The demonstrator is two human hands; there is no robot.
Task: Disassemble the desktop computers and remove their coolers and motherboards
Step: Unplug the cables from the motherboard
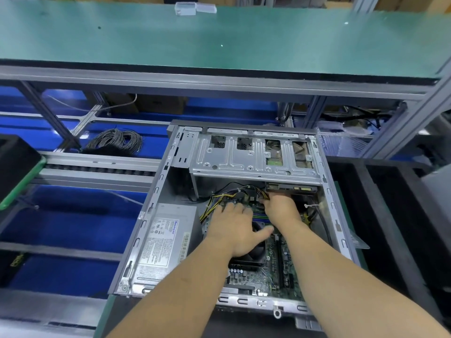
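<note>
Two arms reach into the open computer case (pixel 156 208).
Right hand (pixel 280 208) is nearest the yellow wire plug (pixel 262 195), just beyond its fingers; their grip is hidden. Left hand (pixel 234 228) lies flat on the motherboard (pixel 275 272).

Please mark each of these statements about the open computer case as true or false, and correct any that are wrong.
1. Both hands are inside the open computer case. True.
2. The power supply sits on the right side of the case. False: it sits on the left side, beside the left hand.
3. The right hand reaches to the bundle of yellow and black wires under the metal drive cage. True.
4. The cooler fan has already been lifted out onto the bench. False: it is still on the motherboard, partly under the left hand.
5. A coil of grey cable lies behind the case to the left. True.
</note>
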